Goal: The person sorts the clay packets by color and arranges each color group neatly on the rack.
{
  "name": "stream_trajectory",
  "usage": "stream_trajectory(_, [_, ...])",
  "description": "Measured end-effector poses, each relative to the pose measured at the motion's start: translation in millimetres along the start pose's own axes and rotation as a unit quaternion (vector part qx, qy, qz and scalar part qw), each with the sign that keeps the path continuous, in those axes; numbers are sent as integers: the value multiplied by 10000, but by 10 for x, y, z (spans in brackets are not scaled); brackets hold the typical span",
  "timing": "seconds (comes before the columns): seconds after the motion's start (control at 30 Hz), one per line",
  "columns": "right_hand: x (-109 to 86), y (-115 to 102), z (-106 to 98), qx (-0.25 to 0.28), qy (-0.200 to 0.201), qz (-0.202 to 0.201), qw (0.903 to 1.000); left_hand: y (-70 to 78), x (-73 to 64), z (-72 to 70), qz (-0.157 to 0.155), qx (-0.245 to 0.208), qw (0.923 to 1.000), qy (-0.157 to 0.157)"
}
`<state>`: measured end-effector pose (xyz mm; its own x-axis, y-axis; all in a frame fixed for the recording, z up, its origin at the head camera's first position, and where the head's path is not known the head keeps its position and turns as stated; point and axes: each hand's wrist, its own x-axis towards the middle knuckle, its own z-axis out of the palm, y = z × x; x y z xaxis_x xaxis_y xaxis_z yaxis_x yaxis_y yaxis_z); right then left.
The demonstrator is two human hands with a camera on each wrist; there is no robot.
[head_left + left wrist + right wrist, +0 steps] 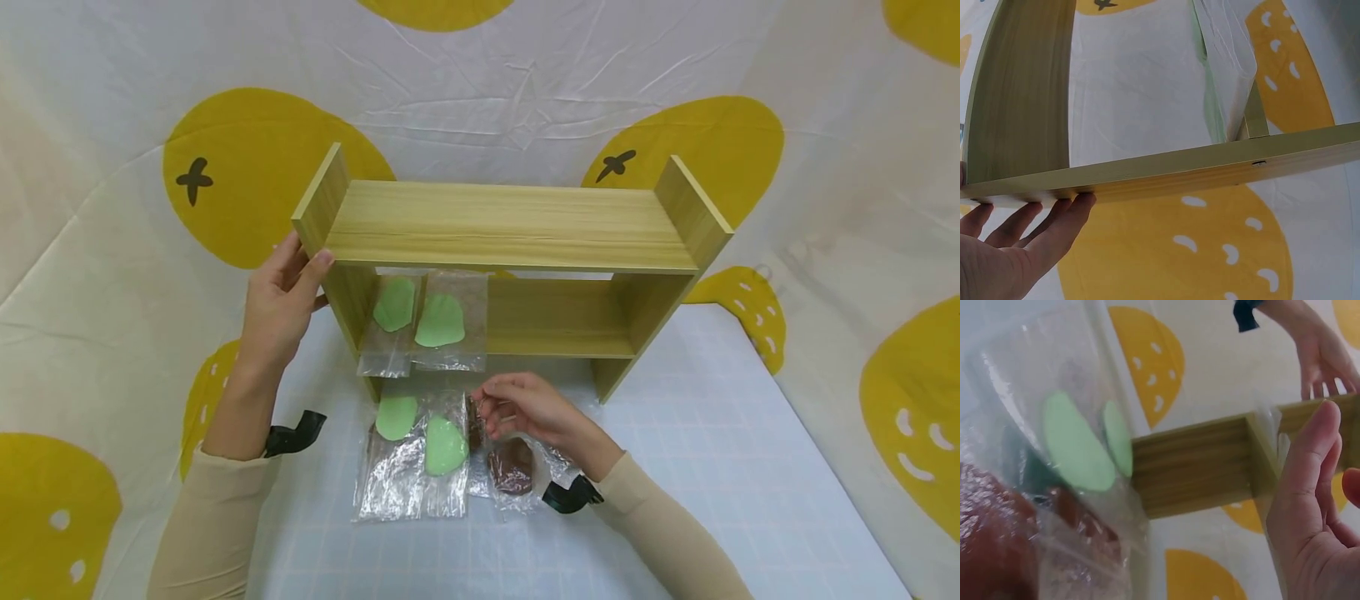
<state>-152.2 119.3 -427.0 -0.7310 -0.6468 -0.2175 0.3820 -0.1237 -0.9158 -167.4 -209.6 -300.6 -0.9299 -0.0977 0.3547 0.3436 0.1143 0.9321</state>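
patterned cloth (525,67): white, creased fabric printed with yellow rounded shapes, behind the fingers of both hands. desk (337,558): pale covering with a faint grid, beneath the fingers. wooden shelf (510,221): light, straight-grained boards, with two raised side panels and two tiers; its left panel is grasped by the left hand (281,292), thumb at the front edge and the other fingers against the outer face. right hand (536,408): fingers loosely bent, released, with nothing seen in them, in front of the shelf. front clear bags (405,492): glossy, wrinkled film, two overlapping on the desk, left of the right fingers. shelf bags (442,321): two clear, flat-sided film packets side by side on the lower tier, to the right of the left fingers and overhanging the tier's front edge. brown bag (512,467): crinkled clear film around a rounded, dark brown content, just nearer the wearer than the right fingers; a second brown item (475,425) lies beside the fingertips, partly hidden. green patches (446,446): smooth, rounded, matt shapes, one per front and shelf bag; whether inside or on the film cannot be told.
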Motion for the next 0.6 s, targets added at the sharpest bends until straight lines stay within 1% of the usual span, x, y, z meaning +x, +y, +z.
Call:
stream_trajectory(0.1, [-59,53,-32,-320,127,-31,9994,-3,1,-1,2,-11,10000,10])
stream_trajectory(0.23, [-130,139,-76,-810,280,-110,9963,-5,1,3,-21,-76,10000,33])
stream_trajectory(0.33, [-171,223,-109,-1036,330,-134,9940,-8,2,7,-6,-93,10000,20])
stream_trajectory(0.43, [-191,334,-131,-1054,340,-119,9938,-8,0,6,5,-91,10000,11])
stream_trajectory(0.6, [-205,556,-137,-767,341,46,9965,-2,-4,-1,2,-124,9999,21])
